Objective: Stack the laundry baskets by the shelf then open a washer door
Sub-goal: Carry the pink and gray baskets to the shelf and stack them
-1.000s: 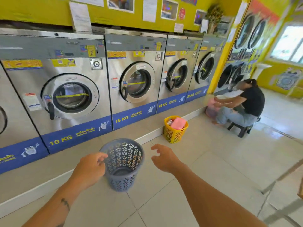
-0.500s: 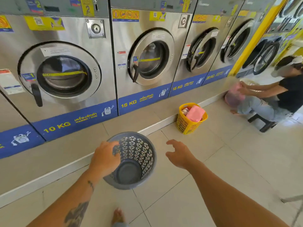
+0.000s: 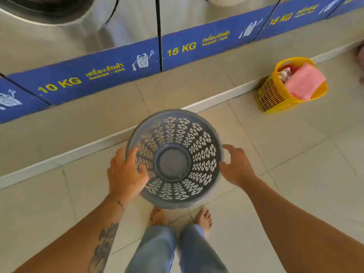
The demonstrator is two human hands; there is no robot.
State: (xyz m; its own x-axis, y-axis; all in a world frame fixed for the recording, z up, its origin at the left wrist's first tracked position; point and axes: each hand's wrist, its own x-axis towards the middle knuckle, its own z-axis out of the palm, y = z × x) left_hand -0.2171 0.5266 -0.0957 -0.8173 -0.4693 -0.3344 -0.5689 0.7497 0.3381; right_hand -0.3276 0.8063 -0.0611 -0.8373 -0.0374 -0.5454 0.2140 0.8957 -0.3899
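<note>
A round grey laundry basket (image 3: 175,160) with flower-shaped holes is seen from straight above, empty, just in front of my bare feet. My left hand (image 3: 126,172) grips its left rim, fingers curled inside the wall. My right hand (image 3: 236,166) touches the right rim with fingers spread against the outside. Whether the basket rests on the floor or hangs above it I cannot tell. The washers (image 3: 122,24) show only their lower steel fronts and blue 10 KG and 15 KG strips at the top; one door's lower edge is at the top left. No shelf is in view.
A yellow basket (image 3: 275,95) holding pink cloth stands at the right beside the raised tiled step (image 3: 177,83) below the washers. The step's white edge (image 3: 216,99) runs diagonally across the floor just beyond the grey basket. Beige floor tiles spread right and left.
The view has tipped down and closer to the washers. The grey basket now faces straight up, my right hand has reached its rim, and the seated person is out of view.
</note>
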